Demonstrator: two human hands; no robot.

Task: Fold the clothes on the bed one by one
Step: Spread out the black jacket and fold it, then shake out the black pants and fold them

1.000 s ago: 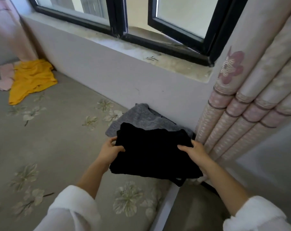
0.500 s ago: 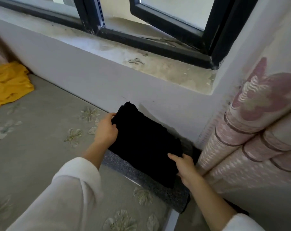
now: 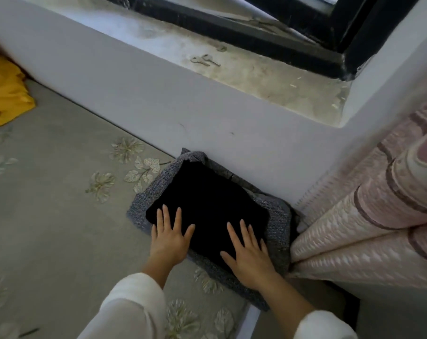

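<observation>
Black garment (image 3: 207, 206) now lowered onto grey one (image 3: 278, 228); hands flattened

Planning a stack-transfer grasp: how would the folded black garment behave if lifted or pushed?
Probably floppy: the black garment lies flat and soft-edged under the left hand and right hand. A push would likely bunch it on the coarse grey knit garment beneath rather than slide.

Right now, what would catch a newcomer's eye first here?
The left hand and the right hand press flat on a folded black garment, stacked on a grey garment in the corner of the bed below the windowsill. Far left, a crumpled yellow garment lies unfolded.
</observation>
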